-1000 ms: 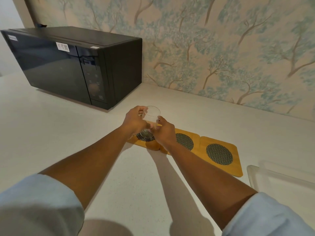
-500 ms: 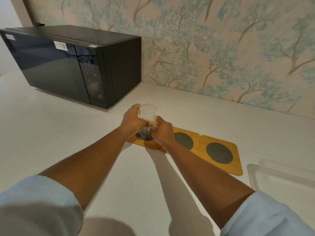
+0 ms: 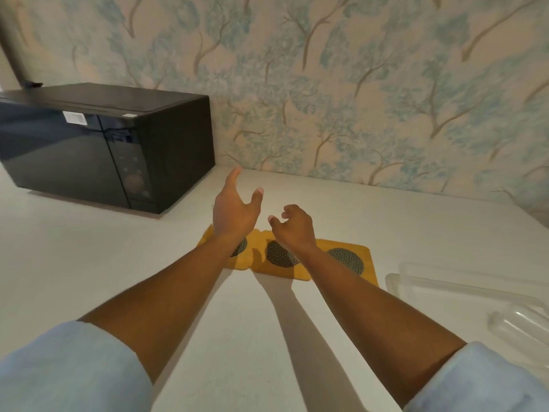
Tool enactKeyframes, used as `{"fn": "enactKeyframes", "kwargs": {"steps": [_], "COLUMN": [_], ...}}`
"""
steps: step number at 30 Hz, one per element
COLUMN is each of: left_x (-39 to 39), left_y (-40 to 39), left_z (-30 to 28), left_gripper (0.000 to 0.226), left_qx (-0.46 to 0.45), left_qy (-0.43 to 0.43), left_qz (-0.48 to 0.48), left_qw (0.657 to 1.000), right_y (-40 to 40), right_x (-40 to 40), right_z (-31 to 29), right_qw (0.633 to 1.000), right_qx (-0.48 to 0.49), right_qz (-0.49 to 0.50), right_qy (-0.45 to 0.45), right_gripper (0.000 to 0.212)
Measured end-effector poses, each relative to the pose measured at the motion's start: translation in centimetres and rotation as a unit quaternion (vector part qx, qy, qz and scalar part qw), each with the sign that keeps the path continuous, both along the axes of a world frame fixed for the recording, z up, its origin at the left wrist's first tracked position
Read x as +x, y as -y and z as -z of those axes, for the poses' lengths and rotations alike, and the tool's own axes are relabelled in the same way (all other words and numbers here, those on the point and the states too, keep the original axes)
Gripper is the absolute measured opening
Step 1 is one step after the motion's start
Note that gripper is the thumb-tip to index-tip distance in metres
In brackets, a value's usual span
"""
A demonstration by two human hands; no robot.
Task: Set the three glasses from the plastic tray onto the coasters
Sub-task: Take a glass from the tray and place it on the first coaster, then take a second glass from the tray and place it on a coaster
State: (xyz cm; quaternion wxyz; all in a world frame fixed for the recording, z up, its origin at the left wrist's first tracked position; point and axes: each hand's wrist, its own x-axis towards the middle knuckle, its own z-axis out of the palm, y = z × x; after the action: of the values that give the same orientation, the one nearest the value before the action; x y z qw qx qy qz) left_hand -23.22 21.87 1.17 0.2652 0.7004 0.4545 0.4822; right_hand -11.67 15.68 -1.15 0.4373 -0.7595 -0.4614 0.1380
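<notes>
hands (image 3: 261, 221) spread, empty, forearms covering 3 coasters (image 3: 365, 254); microwave (image 3: 104, 150) left, tray (image 3: 463, 289) right.

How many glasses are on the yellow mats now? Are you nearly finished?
Done: nothing I can see. The middle yellow square coaster and the right coaster are bare; the left coaster is half hidden by an arm. In hand: nothing, the left hand and right hand are empty. Left: a clear glass lies in the clear plastic tray.
</notes>
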Motion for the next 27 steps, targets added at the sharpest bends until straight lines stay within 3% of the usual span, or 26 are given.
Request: {"fn": "enactKeyframes", "kwargs": {"steps": [9, 17, 24, 27], "left_x": [5.9, 12.0, 16.8, 18.7], "left_y": [6.0, 12.0, 17.7, 20.0], "left_z": [0.6, 1.8, 2.5, 2.6], "left_gripper": [0.053, 0.023, 0.022, 0.027], "left_qx": [-0.044, -0.087, -0.109, -0.131], "left_qy": [0.053, -0.02, -0.066, -0.113], "left_qz": [0.137, 0.249, 0.325, 0.368], "left_qw": [0.988, 0.964, 0.937, 0.914], "right_y": [7.9, 16.1, 23.4, 26.3], "right_x": [5.2, 10.2, 14.7, 16.0], "right_z": [-1.9, -2.0, -1.9, -2.2], "right_qw": [0.996, 0.983, 0.968, 0.961], "right_qx": [0.018, -0.021, -0.072, -0.133], "right_qz": [0.092, 0.181, 0.241, 0.241], "right_qy": [0.001, -0.006, -0.022, -0.016], "right_gripper": [0.054, 0.051, 0.049, 0.028]}}
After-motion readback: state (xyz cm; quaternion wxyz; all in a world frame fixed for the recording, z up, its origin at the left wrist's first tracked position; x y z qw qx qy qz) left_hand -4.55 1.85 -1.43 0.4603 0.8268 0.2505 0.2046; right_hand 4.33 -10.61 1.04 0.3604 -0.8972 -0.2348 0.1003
